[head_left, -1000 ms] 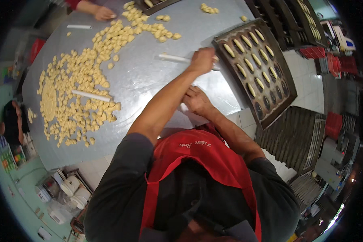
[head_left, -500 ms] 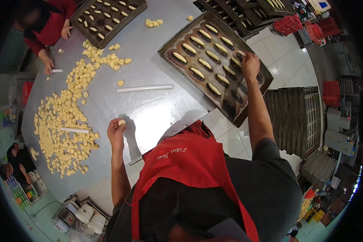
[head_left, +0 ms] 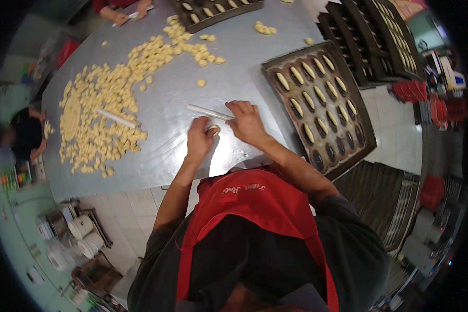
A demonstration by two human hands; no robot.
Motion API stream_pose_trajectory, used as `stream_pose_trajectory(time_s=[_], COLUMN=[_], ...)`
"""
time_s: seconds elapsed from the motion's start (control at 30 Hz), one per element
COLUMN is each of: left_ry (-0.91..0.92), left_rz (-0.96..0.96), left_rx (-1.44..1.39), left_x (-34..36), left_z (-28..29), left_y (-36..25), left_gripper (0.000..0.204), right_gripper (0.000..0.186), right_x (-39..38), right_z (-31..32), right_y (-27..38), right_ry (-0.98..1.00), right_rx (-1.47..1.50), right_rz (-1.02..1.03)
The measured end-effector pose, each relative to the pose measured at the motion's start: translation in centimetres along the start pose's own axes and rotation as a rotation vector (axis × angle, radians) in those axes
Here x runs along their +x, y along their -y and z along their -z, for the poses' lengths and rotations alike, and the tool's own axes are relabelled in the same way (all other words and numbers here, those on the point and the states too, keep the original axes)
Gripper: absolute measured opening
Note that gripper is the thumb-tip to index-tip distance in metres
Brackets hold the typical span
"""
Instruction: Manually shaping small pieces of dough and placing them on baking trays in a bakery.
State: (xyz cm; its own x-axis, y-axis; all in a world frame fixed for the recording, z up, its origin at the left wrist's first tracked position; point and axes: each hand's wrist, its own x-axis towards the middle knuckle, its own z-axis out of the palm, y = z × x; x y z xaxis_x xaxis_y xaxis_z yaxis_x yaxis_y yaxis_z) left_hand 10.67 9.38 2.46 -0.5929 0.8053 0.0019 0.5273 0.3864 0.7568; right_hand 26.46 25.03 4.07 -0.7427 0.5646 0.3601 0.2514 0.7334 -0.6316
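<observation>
Near the front edge of the steel table point(head_left: 156, 169), my left hand point(head_left: 198, 139) pinches a small piece of pale dough point(head_left: 213, 128) against the tabletop. Just to its right, my right hand point(head_left: 247, 124) has its fingers closed over the right end of a thin white rolling pin point(head_left: 203, 110), which lies slanted in front of both hands. One loose dough ball point(head_left: 200, 82) sits beyond the pin. At right, a dark baking tray point(head_left: 363, 117) carries rows of slender dough sticks point(head_left: 320, 94), with unfilled hollows at its near end.
A wide heap of dough pieces point(head_left: 104, 99) covers the table's left, with another white rolling pin point(head_left: 117, 118) on it. At the far side are a co-worker's hands point(head_left: 120, 18) and a second tray point(head_left: 226, 18). Stacked trays point(head_left: 343, 49) stand behind at right.
My right hand has left the tray, where it was at a dough stick, and come back to the rolling pin. My left hand, still with its dough piece, has moved in beside it.
</observation>
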Motion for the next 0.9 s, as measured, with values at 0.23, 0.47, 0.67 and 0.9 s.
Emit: stream_pose_trajectory(time_s=[0.23, 0.47, 0.67, 0.9], left_ry=[0.094, -0.151, -0.037, 0.037], left_rz=[-0.363, -0.162, -0.243, -0.308], left_rx=[0.475, 0.558, 0.601, 0.381], left_x=[-5.9, 3.7, -3.7, -4.0], left_z=[1.3, 2.7, 1.8, 1.2], left_y=[-0.9, 3.4, 3.6, 1.5], left_gripper=[0.061, 0.075, 0.074, 0.069], right_gripper=[0.043, 0.047, 0.048, 0.036], right_x=[-4.5, 1.2, -5.4, -1.6], right_z=[-2.3, -4.2, -2.9, -4.0], right_y=[-0.8, 0.1, 1.5, 0.5], right_ry=[0.184, 0.247, 0.239, 0.190], right_rx=[-0.165, -0.023, -0.053, -0.108], right_rz=[-0.119, 0.230, -0.003, -0.091])
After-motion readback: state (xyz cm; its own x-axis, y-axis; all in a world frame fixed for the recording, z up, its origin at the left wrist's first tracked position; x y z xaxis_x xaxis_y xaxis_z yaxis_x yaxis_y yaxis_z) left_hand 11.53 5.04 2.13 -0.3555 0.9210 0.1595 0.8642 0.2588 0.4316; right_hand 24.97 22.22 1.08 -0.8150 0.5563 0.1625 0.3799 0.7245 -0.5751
